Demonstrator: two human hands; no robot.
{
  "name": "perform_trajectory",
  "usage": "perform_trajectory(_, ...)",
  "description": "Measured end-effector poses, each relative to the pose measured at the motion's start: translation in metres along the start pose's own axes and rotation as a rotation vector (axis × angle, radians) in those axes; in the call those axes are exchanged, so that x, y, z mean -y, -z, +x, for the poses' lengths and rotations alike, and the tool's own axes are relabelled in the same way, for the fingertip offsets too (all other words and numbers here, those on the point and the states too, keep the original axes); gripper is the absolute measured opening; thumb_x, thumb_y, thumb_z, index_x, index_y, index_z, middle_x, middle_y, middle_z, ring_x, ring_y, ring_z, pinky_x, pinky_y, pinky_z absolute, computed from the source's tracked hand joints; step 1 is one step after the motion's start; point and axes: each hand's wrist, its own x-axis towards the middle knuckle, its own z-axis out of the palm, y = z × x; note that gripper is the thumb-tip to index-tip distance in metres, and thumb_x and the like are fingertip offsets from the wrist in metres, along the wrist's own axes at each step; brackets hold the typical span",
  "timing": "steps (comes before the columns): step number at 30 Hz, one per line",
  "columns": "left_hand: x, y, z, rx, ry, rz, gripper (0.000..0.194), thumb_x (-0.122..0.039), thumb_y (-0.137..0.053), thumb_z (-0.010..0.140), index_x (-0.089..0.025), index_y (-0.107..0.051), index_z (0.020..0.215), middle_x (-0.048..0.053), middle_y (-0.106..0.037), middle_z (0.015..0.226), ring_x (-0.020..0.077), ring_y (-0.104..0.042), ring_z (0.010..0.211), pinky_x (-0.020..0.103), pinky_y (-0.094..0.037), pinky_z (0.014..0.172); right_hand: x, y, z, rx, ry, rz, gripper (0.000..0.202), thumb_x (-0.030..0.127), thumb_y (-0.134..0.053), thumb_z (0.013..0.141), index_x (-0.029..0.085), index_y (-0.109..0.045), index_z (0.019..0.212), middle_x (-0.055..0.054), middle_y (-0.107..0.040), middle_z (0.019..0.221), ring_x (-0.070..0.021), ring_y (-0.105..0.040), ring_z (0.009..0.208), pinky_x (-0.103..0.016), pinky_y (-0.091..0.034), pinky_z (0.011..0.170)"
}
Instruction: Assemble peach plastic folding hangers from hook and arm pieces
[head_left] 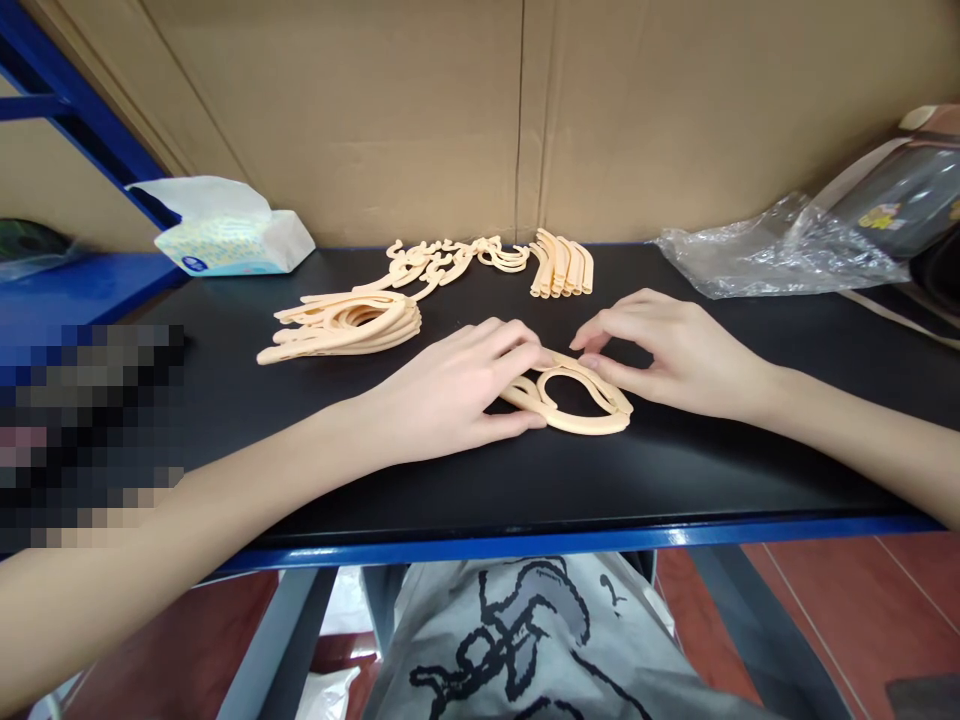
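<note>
Left hand (472,385) clamps a hanger (589,425) toward the bench's (450,500) front edge, likely steadying it; right hand (671,345) has parted fingers.

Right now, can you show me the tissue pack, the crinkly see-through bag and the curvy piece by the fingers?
Tissue pack (232,240), head view: its patterned side.
Crinkly see-through bag (761,255), head view: its wrinkled middle.
Curvy piece (589,425), head view: its rounded near edge.
</note>
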Motion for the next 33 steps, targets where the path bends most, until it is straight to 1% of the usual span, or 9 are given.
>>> perform_trajectory(3,-0.001,-0.0014,0.0001,0.023,0.031,-0.071,0.065,-0.056,-0.068,0.089,-0.015,-0.049,0.136,0.012,-0.052,0.143,0.0282,-0.052,0.125,0.039,-0.042,0.102,0.0033,0.0026,-0.0001,0.044,-0.031,0.146,0.018,0.033,-0.056,0.096,0.021,-0.068,0.103,0.0,-0.077,0.092,-0.0176,-0.069,0.089,-0.031,-0.049,0.084)
perform_trajectory(5,-0.0023,-0.0015,0.0003,0.067,0.051,-0.124,0.074,-0.06,-0.068,0.087,-0.016,-0.044,0.141,0.011,-0.054,0.141,0.0274,-0.053,0.125,0.038,-0.042,0.102,0.0043,0.0028,0.0007,0.093,-0.062,0.303,0.018,0.033,-0.058,0.095,0.021,-0.068,0.103,0.0,-0.077,0.097,-0.0155,-0.07,0.089,-0.029,-0.05,0.083)
perform_trajectory(10,-0.005,0.0016,0.0001,0.102,0.086,-0.177,0.069,-0.052,-0.073,0.085,-0.018,-0.046,0.138,0.007,-0.063,0.122,0.0242,-0.06,0.11,0.033,-0.045,0.091,0.0023,-0.0008,0.0035,0.135,-0.172,0.631,0.021,0.038,-0.066,0.091,0.021,-0.067,0.104,-0.001,-0.075,0.102,-0.0156,-0.07,0.096,-0.029,-0.053,0.087)
perform_trajectory(14,-0.0059,0.0025,-0.0013,0.076,0.084,-0.193,0.069,-0.046,-0.076,0.082,-0.018,-0.046,0.137,0.007,-0.062,0.122,0.0235,-0.06,0.11,0.031,-0.047,0.087,-0.0001,-0.0034,0.0056,0.135,-0.248,0.792,0.025,0.041,-0.068,0.089,0.02,-0.065,0.103,-0.003,-0.074,0.1,-0.0168,-0.071,0.094,-0.032,-0.054,0.087)
perform_trajectory(18,-0.007,0.0039,-0.002,-0.011,-0.013,-0.116,0.068,-0.037,-0.077,0.081,-0.016,-0.045,0.137,0.008,-0.061,0.129,0.0235,-0.059,0.113,0.032,-0.048,0.09,-0.0007,-0.0042,0.0071,0.136,-0.337,0.8,0.031,0.045,-0.072,0.085,0.019,-0.065,0.101,-0.001,-0.07,0.085,-0.0129,-0.065,0.074,-0.026,-0.052,0.066)
perform_trajectory(22,-0.0079,0.0072,-0.0019,-0.137,-0.121,0.026,0.061,-0.03,-0.073,0.084,-0.011,-0.047,0.135,0.011,-0.061,0.133,0.0243,-0.056,0.117,0.034,-0.047,0.097,0.001,-0.0013,0.0071,0.277,-0.388,0.859,0.03,0.047,-0.071,0.085,0.019,-0.064,0.08,0.006,-0.052,0.059,-0.0065,-0.046,0.053,-0.02,-0.038,0.048)
perform_trajectory(24,-0.008,0.008,-0.0021,-0.175,-0.139,0.049,0.058,-0.029,-0.072,0.085,-0.01,-0.048,0.134,0.012,-0.06,0.134,0.0245,-0.055,0.12,0.034,-0.047,0.099,0.0025,0.0006,0.0068,0.33,-0.386,0.91,0.031,0.047,-0.071,0.085,0.018,-0.062,0.076,0.007,-0.046,0.057,-0.0052,-0.041,0.05,-0.019,-0.035,0.044)
perform_trajectory(27,-0.0077,0.0079,-0.0025,-0.186,-0.146,0.069,0.058,-0.03,-0.071,0.086,-0.009,-0.048,0.135,0.013,-0.058,0.137,0.0255,-0.055,0.121,0.036,-0.047,0.101,0.0046,0.0025,0.0067,0.383,-0.385,0.973,0.03,0.047,-0.069,0.087,0.018,-0.064,0.083,0.007,-0.046,0.059,-0.0048,-0.041,0.048,-0.02,-0.034,0.042)
perform_trajectory(33,-0.0054,0.0076,-0.0025,-0.177,-0.16,0.104,0.067,-0.038,-0.075,0.086,-0.009,-0.045,0.139,0.015,-0.055,0.142,0.0271,-0.055,0.122,0.04,-0.048,0.103,0.0068,0.0022,0.0075,0.34,-0.414,1.103,0.032,0.047,-0.071,0.085,0.015,-0.066,0.087,0.007,-0.047,0.061,-0.0046,-0.04,0.047,-0.019,-0.034,0.039)
